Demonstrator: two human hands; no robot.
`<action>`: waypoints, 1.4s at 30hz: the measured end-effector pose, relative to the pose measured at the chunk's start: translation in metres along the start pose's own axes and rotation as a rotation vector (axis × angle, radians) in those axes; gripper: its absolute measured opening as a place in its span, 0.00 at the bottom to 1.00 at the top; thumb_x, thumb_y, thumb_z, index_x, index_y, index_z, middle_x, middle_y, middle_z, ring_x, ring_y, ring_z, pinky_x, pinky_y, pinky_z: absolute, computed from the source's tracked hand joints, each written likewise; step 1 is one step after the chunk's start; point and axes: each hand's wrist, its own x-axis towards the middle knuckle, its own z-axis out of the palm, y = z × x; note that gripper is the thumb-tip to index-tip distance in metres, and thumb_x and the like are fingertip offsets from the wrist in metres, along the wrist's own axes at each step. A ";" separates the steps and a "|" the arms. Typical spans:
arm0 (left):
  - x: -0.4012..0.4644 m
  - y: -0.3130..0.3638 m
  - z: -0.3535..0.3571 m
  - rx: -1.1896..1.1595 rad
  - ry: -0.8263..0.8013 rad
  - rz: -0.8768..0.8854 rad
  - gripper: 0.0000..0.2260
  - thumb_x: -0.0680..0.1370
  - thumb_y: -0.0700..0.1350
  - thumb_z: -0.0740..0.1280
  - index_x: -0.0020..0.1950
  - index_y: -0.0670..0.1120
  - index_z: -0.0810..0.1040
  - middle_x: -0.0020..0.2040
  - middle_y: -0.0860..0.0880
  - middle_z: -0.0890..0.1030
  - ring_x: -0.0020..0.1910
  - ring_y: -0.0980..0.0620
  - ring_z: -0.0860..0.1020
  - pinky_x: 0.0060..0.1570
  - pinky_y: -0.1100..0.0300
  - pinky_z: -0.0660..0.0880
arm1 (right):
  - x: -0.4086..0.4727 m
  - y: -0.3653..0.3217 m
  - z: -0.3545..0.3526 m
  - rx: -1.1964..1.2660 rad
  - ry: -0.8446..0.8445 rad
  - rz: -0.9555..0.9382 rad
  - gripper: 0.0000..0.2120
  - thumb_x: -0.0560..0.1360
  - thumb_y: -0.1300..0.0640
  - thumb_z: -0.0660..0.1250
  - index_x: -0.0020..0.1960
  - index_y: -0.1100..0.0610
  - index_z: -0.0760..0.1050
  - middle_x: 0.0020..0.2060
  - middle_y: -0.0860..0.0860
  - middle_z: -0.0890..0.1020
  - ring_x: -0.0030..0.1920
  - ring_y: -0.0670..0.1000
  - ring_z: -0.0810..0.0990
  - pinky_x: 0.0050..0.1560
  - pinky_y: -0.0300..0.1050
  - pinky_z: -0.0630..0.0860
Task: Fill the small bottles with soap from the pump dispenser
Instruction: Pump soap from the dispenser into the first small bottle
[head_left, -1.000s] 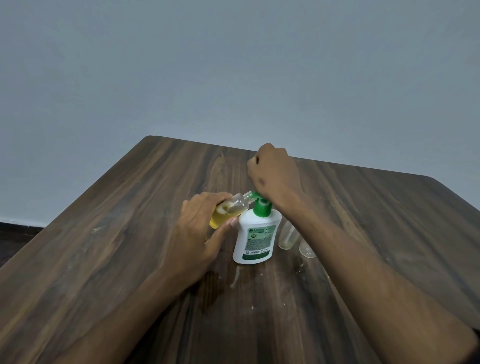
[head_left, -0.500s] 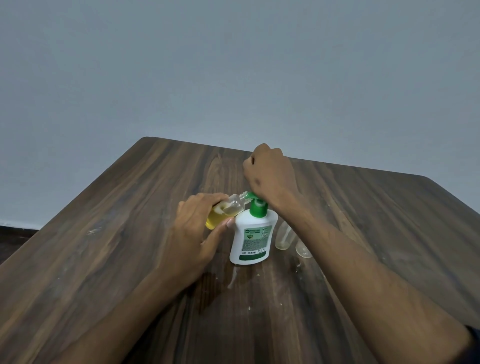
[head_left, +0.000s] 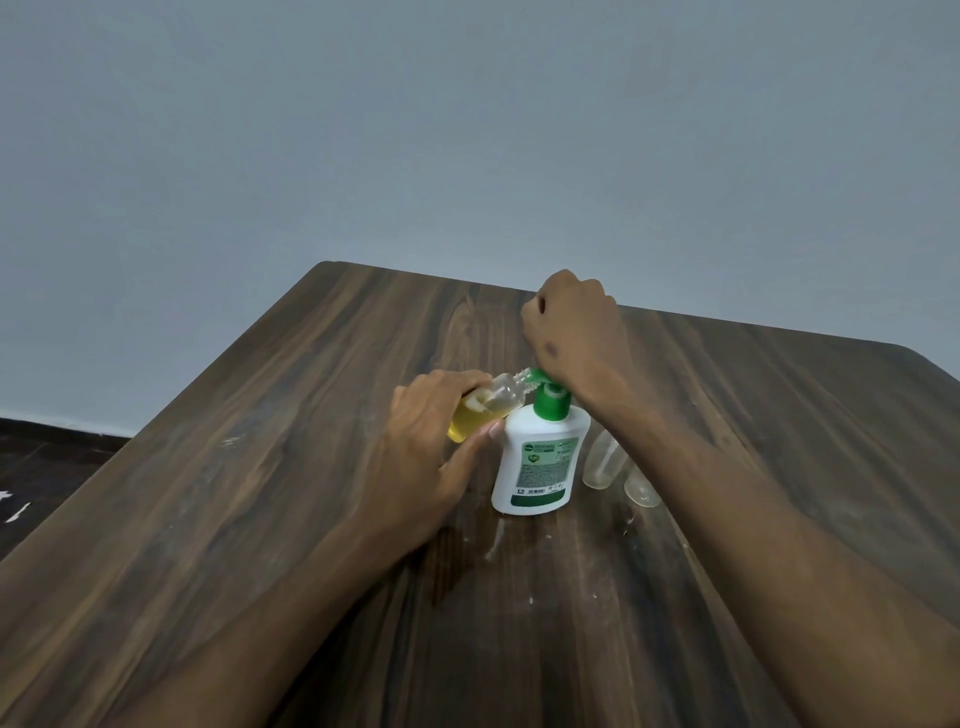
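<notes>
One small bottle (head_left: 480, 410), roughly half filled with yellow soap, is held tilted at the green nozzle of the white pump dispenser (head_left: 540, 457) by the left hand (head_left: 426, 452), the pump head is pressed by the fisted right hand (head_left: 571, 332), and two clear bottles (head_left: 602, 462) beside the dispenser appear unfilled.

A: The table (head_left: 260, 519) at the bottom looks like dark wood grain, matt, with pale smears near the centre.

B: The dispenser (head_left: 540, 462) is smooth white plastic, green pump. The small bottle (head_left: 480, 410) is clear and glossy.
</notes>
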 end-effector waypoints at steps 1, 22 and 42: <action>0.001 0.000 0.000 -0.001 0.001 0.002 0.13 0.81 0.46 0.72 0.64 0.46 0.79 0.57 0.52 0.82 0.55 0.51 0.79 0.53 0.47 0.74 | 0.000 0.001 0.001 0.002 0.004 -0.003 0.14 0.77 0.59 0.58 0.33 0.57 0.63 0.27 0.52 0.70 0.27 0.54 0.66 0.29 0.46 0.58; 0.001 -0.003 0.004 -0.005 -0.015 0.007 0.12 0.81 0.48 0.71 0.64 0.47 0.79 0.56 0.53 0.81 0.54 0.52 0.78 0.52 0.47 0.74 | 0.000 -0.002 -0.002 -0.009 -0.013 -0.031 0.16 0.78 0.58 0.58 0.33 0.56 0.60 0.28 0.52 0.67 0.28 0.54 0.64 0.32 0.47 0.59; 0.003 -0.010 0.007 0.067 0.022 0.106 0.13 0.81 0.45 0.72 0.64 0.44 0.79 0.57 0.50 0.81 0.53 0.50 0.77 0.50 0.48 0.71 | -0.003 -0.001 -0.003 -0.010 -0.042 -0.027 0.15 0.77 0.59 0.58 0.32 0.56 0.59 0.27 0.51 0.66 0.26 0.53 0.61 0.29 0.46 0.56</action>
